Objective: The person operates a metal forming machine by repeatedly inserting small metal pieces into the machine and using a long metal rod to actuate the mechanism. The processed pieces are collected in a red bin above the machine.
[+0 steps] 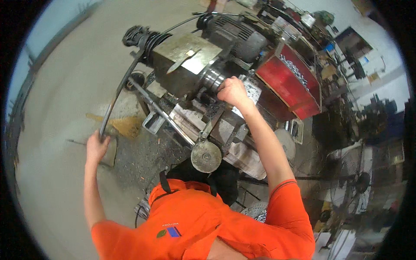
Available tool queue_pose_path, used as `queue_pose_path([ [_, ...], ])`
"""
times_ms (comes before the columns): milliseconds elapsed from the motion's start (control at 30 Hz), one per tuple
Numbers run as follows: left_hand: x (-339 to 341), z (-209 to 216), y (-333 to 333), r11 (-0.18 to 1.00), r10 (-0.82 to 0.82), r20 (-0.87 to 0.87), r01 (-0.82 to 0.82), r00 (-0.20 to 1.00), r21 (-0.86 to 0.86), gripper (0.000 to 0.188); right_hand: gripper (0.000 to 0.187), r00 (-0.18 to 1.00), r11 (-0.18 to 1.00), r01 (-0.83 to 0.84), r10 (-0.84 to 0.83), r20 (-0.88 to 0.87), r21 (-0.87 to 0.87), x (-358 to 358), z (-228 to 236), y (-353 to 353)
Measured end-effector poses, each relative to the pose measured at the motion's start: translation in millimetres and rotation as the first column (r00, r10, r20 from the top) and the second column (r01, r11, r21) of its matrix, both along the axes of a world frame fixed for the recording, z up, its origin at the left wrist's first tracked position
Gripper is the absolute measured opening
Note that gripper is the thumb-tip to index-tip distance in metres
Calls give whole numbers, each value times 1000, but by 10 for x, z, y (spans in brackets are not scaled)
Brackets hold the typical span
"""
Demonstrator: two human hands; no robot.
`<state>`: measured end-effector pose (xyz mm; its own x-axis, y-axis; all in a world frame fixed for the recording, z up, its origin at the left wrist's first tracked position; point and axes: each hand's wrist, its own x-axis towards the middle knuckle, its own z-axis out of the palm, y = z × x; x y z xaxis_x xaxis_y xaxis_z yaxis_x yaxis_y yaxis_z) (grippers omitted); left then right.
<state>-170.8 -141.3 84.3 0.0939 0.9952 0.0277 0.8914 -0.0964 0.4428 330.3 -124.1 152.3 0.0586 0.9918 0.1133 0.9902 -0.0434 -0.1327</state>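
Observation:
At the left, my left hand (pixel 97 148) is wrapped round the lower end of a long dark metal lever (pixel 116 94), which runs up to the machine's rear end. My right hand (pixel 234 92) is closed at the front of a round steel chuck (pixel 212 79). Whatever its fingers hold is hidden behind the knuckles. The chuck sticks out of a boxy metal headstock (pixel 173 78). On top of that housing lies a flat, pointed metal tool (pixel 183 61). Below the chuck, dark shavings (pixel 211 108) cover part of the machine.
Behind the headstock sits a finned electric motor (pixel 236 37). A red bin (pixel 279 82) of small metal parts stands to the right. Close to my waist are a round metal disc (pixel 206 157) and a slanting steel bar (pixel 162 113). A yellow broom (pixel 125 127) lies on the floor.

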Motion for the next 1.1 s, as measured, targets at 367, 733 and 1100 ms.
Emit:
queue_pose_path([
  [367, -1434, -273, 1497, 951, 59, -644, 153, 762, 268, 13, 18, 993, 998, -48, 52, -107, 35, -98, 177, -68],
  [733, -595, -240, 1769, 741, 65, -119, 32, 991, 671, 20, 36, 987, 930, -124, 152, -54, 345, 5, 216, -643],
  [1100, 1343, -1911, 1068, 822, -557, -519, 519, 648, -235, 36, 35, 846, 834, 517, -464, -262, 193, 859, -7, -3327],
])
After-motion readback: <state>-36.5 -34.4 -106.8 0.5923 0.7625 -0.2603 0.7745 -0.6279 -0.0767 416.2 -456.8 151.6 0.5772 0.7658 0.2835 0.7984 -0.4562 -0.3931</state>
